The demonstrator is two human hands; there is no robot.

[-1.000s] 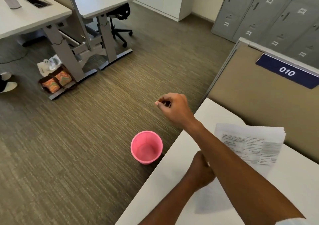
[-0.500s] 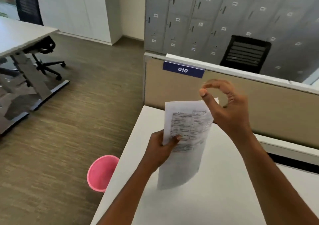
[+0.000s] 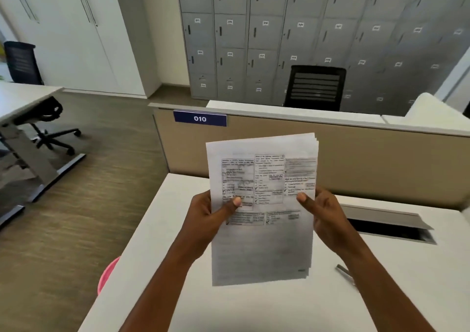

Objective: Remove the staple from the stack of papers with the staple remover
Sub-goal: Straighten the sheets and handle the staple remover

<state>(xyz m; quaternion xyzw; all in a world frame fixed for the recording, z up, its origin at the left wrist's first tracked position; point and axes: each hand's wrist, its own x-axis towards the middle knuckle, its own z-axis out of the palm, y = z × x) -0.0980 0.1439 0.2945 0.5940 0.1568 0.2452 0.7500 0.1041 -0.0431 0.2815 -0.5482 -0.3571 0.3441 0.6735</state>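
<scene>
I hold a stack of printed papers [image 3: 262, 242] upright above the white desk [image 3: 157, 230], its top sheets fanned slightly at the upper right corner. My left hand [image 3: 206, 217] grips the stack's left edge, thumb on the front page. My right hand [image 3: 323, 212] grips the right edge the same way. A thin metal tool [image 3: 343, 270], probably the staple remover, lies on the desk just right of the papers, partly hidden by my right forearm. No staple shows on the pages.
A pink bin [image 3: 108, 273] stands on the floor at the desk's left edge. A beige partition [image 3: 356, 158] labelled 010 backs the desk, with an open cable slot [image 3: 391, 230] at right. Lockers, a black chair and another desk lie beyond.
My right hand came back from over the pink bin and took the stack's right edge. My left hand lifted the papers off the desk; both hands now hold them upright.
</scene>
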